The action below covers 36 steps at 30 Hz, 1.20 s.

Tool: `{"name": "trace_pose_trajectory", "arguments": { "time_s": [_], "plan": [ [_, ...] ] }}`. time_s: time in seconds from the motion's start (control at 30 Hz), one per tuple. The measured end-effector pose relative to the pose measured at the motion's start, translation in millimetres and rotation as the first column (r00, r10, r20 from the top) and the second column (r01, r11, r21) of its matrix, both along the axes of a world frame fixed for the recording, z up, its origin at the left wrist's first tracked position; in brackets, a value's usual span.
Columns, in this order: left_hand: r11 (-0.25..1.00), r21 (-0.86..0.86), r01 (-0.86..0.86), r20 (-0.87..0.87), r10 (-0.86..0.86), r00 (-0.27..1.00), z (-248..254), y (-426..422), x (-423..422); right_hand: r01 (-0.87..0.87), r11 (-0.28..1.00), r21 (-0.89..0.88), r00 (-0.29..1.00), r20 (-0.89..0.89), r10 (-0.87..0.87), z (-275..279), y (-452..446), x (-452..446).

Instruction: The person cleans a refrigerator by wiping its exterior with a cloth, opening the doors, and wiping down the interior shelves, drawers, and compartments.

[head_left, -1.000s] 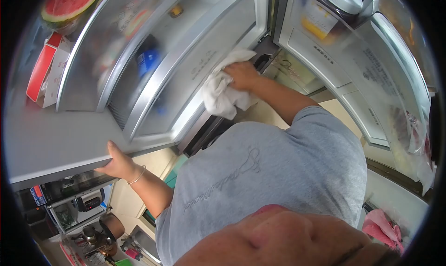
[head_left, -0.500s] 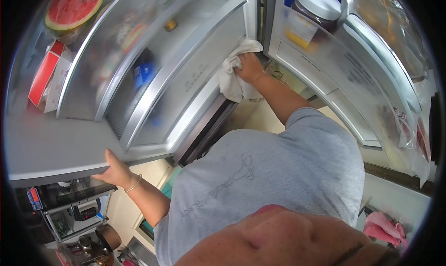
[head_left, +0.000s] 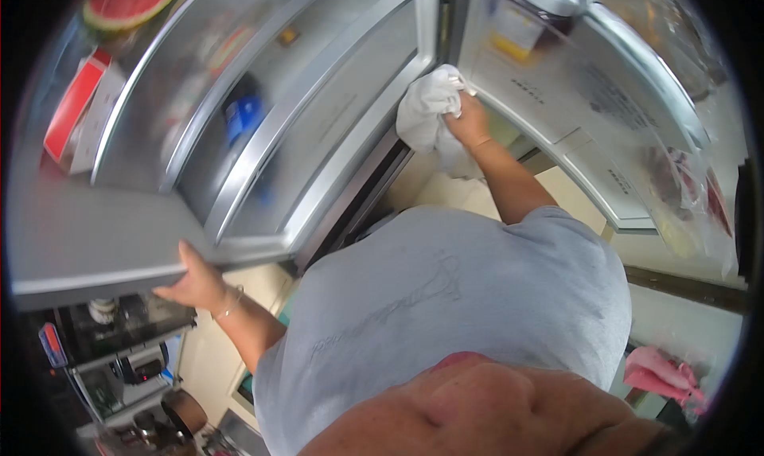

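Your left hand (head_left: 199, 281) grips the edge of the fridge (head_left: 103, 237); your right hand (head_left: 468, 120) clutches a white cloth (head_left: 430, 106) at its lower corner, near the open door (head_left: 590, 155).

A crumpled white cloth (head_left: 432, 110) hangs bunched at the open refrigerator (head_left: 119, 241) edge.

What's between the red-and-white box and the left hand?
In the head view, only a stretch of flat grey panel between the red-and-white box and the left hand; nothing visible sits on it there.
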<state>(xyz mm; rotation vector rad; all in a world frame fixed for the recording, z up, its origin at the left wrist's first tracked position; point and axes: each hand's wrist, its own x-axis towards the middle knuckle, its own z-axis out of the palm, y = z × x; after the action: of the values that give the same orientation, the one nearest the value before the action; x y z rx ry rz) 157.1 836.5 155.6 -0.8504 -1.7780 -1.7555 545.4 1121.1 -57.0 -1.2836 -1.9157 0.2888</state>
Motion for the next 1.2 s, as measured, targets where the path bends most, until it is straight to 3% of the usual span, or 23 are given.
{"name": "trace_pose_trajectory", "arguments": {
  "time_s": [0.03,0.07,0.1,0.13,0.17,0.2,0.23,0.27,0.33,0.37,0.43,0.67,0.77,1.07,1.2],
  "plan": [
    [1.0,-0.016,-0.026,0.001,0.027,1.0,1.1,-1.0,2.2,-0.026,1.0,-0.016,1.0,0.001,0.027,1.9,-4.4,-10.3],
    [1.0,-0.003,-0.005,0.013,0.005,1.0,1.4,-1.0,3.9,-0.132,0.962,-0.238,0.977,-0.196,0.086,3.8,-8.2,-19.9],
    [1.0,0.017,0.02,0.024,-0.02,1.0,1.2,-0.3,3.9,-0.264,0.868,-0.42,0.917,-0.39,0.09,11.1,-9.9,-28.8],
    [1.0,0.016,0.001,0.024,-0.002,1.0,0.6,-0.1,2.8,-0.37,0.689,-0.623,0.857,-0.516,-0.006,32.7,-17.5,-42.2],
    [0.997,0.031,0.064,-0.013,-0.064,0.998,0.6,-0.5,1.1,-0.381,0.683,-0.623,0.857,-0.515,0.008,34.1,-20.6,-58.3],
    [0.991,0.045,0.128,-0.052,-0.126,0.991,0.4,-0.5,-0.1,-0.604,0.459,-0.652,0.666,-0.729,-0.158,36.1,-22.4,-73.0],
    [0.992,0.047,0.114,-0.051,-0.112,0.992,-0.3,-0.6,-0.6,-0.803,0.235,-0.548,0.441,-0.811,-0.384,37.4,-23.9,-85.3],
    [0.988,0.052,0.146,-0.043,-0.144,0.989,-0.7,-1.1,-0.8,-0.805,0.225,-0.549,0.447,-0.811,-0.379,34.5,-24.3,-97.7],
    [0.977,0.056,0.204,-0.012,-0.204,0.979,-1.4,-3.1,-4.3,-0.931,0.096,-0.352,0.276,-0.851,-0.447,25.4,-19.2,-121.4],
    [0.981,0.06,0.186,-0.018,-0.185,0.983,-0.9,-3.2,-4.5,-0.935,0.08,-0.347,0.28,-0.855,-0.436,22.7,-17.5,-126.1],
    [0.98,0.057,0.189,-0.079,-0.185,0.98,1.3,-1.5,-0.9,-0.965,0.101,-0.241,0.161,-0.851,-0.501,24.4,-18.0,-130.6],
    [0.973,0.06,0.224,-0.05,-0.221,0.974,2.8,-1.9,2.4,-0.982,0.01,-0.186,0.148,-0.81,-0.567,29.5,-26.1,-136.0],
    [0.968,0.081,0.236,-0.043,-0.233,0.971,2.4,-1.3,2.7,-0.967,-0.044,-0.252,0.237,-0.817,-0.525,15.1,-21.5,-134.0],
    [0.974,0.06,0.218,-0.038,-0.216,0.976,2.7,-3.1,1.8,-0.968,0.003,-0.25,0.213,-0.83,-0.515,26.3,-68.5,-80.2],
    [0.97,0.052,0.239,-0.081,-0.234,0.969,4.4,-4.4,1.2,-0.952,0.12,-0.28,0.18,-0.836,-0.519,23.0,-92.0,-49.2]
  ]
}}
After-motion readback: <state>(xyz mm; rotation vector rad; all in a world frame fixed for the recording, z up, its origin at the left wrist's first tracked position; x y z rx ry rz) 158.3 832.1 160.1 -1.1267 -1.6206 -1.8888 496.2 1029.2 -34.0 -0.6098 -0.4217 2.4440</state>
